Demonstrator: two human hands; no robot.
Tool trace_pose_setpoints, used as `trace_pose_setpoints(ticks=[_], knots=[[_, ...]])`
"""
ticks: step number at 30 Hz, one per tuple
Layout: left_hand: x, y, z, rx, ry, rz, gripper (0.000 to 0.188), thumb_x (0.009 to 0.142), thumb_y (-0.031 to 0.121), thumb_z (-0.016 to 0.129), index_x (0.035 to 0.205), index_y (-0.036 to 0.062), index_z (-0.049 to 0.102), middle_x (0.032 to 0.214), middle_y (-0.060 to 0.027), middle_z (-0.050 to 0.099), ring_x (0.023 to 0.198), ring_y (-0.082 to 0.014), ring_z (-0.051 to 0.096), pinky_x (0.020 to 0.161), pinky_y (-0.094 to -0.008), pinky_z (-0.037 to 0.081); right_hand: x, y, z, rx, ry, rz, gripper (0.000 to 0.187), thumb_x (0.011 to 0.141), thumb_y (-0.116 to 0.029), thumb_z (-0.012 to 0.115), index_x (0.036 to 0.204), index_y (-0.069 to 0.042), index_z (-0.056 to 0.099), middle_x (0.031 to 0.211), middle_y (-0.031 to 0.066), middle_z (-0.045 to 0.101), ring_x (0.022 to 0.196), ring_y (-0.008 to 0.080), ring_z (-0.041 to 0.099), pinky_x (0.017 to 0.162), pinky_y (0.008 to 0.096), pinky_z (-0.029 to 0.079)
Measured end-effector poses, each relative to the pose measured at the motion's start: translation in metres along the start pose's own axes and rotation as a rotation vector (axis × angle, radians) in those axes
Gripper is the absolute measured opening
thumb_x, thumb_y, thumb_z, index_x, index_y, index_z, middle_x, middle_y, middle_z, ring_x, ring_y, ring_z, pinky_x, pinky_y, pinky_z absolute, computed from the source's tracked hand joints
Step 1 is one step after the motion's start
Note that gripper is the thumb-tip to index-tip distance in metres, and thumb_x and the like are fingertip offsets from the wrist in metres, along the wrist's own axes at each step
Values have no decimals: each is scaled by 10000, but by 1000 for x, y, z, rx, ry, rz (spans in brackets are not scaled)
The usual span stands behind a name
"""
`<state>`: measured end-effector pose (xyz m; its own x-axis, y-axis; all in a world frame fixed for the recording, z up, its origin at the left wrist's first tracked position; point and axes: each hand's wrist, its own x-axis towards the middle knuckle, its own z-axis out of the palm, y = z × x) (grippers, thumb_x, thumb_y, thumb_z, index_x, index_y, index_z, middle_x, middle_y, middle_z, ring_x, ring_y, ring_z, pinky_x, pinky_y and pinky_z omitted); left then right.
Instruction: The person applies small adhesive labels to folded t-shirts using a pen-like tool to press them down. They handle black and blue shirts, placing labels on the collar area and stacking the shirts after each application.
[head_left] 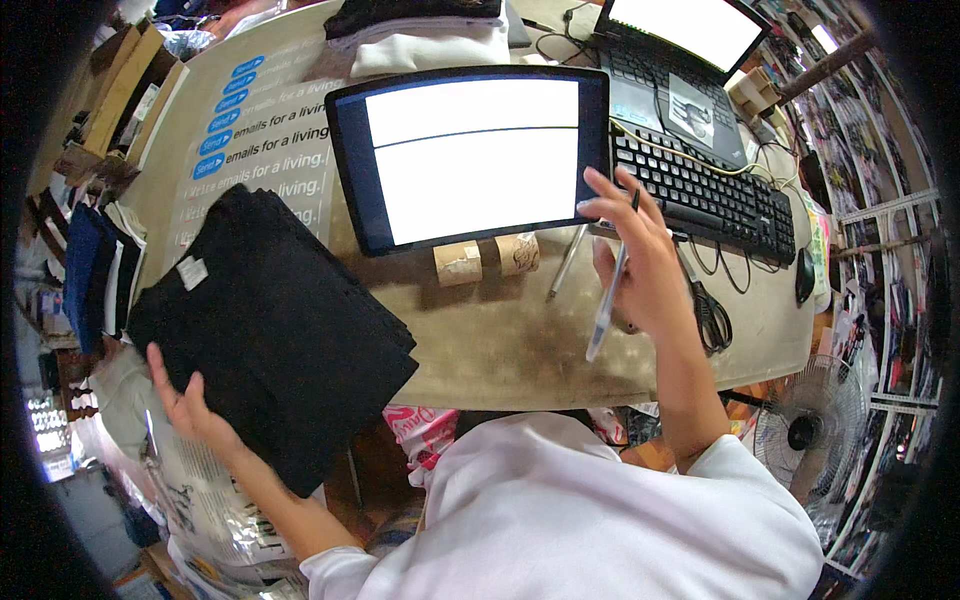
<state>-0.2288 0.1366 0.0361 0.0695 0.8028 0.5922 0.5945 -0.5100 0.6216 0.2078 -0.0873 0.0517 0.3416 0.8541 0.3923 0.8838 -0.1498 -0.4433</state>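
Observation:
A stack of folded black garments (pixel 290 320) with a small white label lies at the left, its near corner hanging past the table edge. Against its lower left side rests my left hand (pixel 195 415), fingers spread and not closed round the cloth. My right hand (pixel 645 265) holds a pen (pixel 606 312) between its fingers, the pen's clear end pointing down. The fingertips of that hand are at the right edge of a tablet (pixel 470 155) with a bright white screen. Two cardboard tubes (pixel 458 264) sit under the tablet's lower edge.
Right of the tablet are a black keyboard (pixel 700 195), a laptop (pixel 690 40), a mouse (pixel 805 275) and scissors (pixel 712 318). A second pen (pixel 568 262) lies near the tubes. Folded cloth (pixel 430 50) is piled behind the tablet. A fan (pixel 805 430) stands beyond the table's right side.

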Motion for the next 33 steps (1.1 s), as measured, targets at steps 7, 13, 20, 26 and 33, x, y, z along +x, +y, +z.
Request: trace_pose_setpoints(ticks=[7,13,20,26,33], knots=[[11,-9,5,-40,-291,-202,600,874,12,536,1467,18,441,1503,-188,433,1414,-291,364,1174,-420,279,-54,-24,18,347,-147,-105,430,678,81,635,1087,-49,616,1353,132,603,1327,402,484,1076,493,424],[33,-4,-10,321,-199,-2,555,917,103,610,1452,68,472,1484,-155,471,1413,-270,377,1167,-396,282,-80,-48,47,490,-265,-55,369,708,74,651,1056,-45,613,1324,166,619,1276,444,515,1034,513,444],[64,45,31,326,-544,166,472,909,110,633,1369,44,549,1247,-173,621,1247,-280,551,1070,-391,397,-76,-41,52,480,-255,-87,401,694,34,675,1085,-34,624,1329,139,608,1265,398,526,997,472,479],[46,56,31,271,-572,129,387,958,93,561,1338,21,567,1212,-144,635,1146,-285,589,1053,-363,395,-75,-41,49,475,-239,-52,384,707,24,673,1082,-38,625,1317,140,615,1252,399,535,988,472,481],[23,67,24,370,-674,188,369,1027,154,447,1346,-5,542,1355,-185,519,1293,-334,484,1115,-388,344,-71,-47,49,484,-300,-84,395,688,24,673,1074,-49,628,1296,141,630,1213,402,561,979,482,480]])
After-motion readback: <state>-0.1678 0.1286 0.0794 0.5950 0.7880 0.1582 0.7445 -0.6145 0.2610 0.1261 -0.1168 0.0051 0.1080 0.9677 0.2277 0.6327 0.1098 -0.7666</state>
